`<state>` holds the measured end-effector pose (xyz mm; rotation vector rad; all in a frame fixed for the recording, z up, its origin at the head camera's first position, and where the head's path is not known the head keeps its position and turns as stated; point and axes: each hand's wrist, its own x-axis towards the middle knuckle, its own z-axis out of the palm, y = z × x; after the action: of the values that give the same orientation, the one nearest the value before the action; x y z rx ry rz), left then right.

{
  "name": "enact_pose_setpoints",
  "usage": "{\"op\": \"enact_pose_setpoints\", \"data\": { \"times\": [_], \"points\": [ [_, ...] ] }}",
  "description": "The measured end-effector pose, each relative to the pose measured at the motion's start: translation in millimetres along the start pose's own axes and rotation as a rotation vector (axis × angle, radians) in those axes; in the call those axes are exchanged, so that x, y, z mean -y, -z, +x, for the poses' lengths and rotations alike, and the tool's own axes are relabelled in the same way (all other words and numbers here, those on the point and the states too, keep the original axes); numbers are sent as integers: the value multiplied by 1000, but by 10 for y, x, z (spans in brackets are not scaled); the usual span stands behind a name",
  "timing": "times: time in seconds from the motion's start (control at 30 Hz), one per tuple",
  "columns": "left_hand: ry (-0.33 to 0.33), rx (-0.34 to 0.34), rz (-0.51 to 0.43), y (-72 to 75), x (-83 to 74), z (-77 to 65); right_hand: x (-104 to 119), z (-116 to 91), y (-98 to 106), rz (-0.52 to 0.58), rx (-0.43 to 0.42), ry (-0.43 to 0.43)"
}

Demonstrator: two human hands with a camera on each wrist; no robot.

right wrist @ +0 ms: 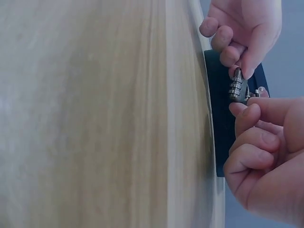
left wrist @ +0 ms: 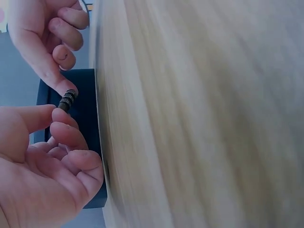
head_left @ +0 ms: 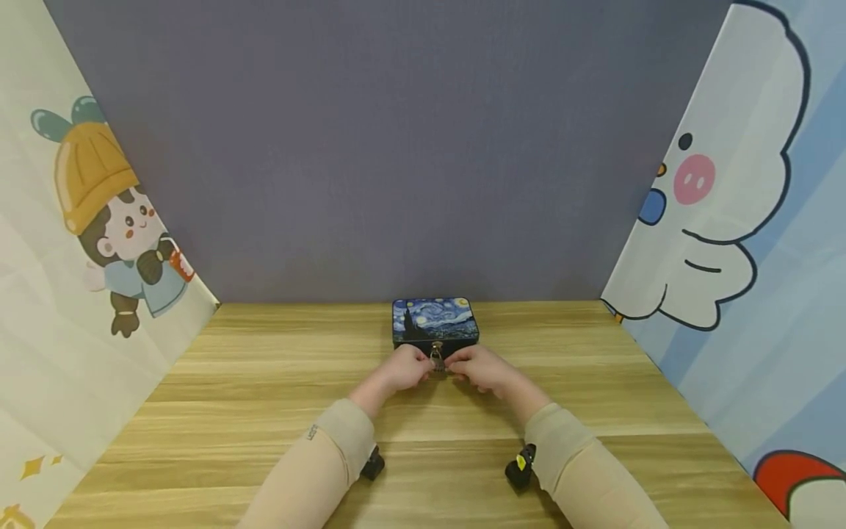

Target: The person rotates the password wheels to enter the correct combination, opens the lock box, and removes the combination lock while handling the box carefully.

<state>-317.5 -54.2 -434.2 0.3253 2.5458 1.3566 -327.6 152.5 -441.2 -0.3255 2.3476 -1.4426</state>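
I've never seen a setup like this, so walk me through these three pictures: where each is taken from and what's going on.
There is no machine here, just a person's two bare hands. The wide picture comes from a camera on the head, looking forward and down. The other two come from cameras on the left and right wrists; the dark devices near the cuffs are probably those.

On the wooden table stands a small box with a swirling night-sky picture on its lid. At its front is a small dial padlock. The left hand and right hand both pinch it with their fingertips, one from each side.
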Motion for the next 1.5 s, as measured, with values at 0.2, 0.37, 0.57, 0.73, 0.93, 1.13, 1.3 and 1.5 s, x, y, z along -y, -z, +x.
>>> {"op": "enact_pose_setpoints", "data": {
  "times": [0.2,0.37,0.57,0.73,0.93,1.13,1.3,1.5],
  "points": [
    [59,0,-107,-21,5,15,-22,9,-1,24,-1,-7],
    [71,-7,-180,-27,9,15,-28,30,0,83,-17,-57],
    [86,-7,-239,-46,43,32,-19,43,22,153,-9,-101],
    [116,-9,-287,-73,93,54,-28,29,28,163,-8,-106],
    [125,-18,-380,-95,121,70,-17,14,40,284,-20,-125],
    [140,7,-485,-81,121,77,-16,28,51,453,-10,-150],
    [155,17,-551,-85,149,89,-19,60,35,608,15,-206],
    [197,13,-668,-105,159,100,14,86,-17,708,41,-232]
  ]
}}
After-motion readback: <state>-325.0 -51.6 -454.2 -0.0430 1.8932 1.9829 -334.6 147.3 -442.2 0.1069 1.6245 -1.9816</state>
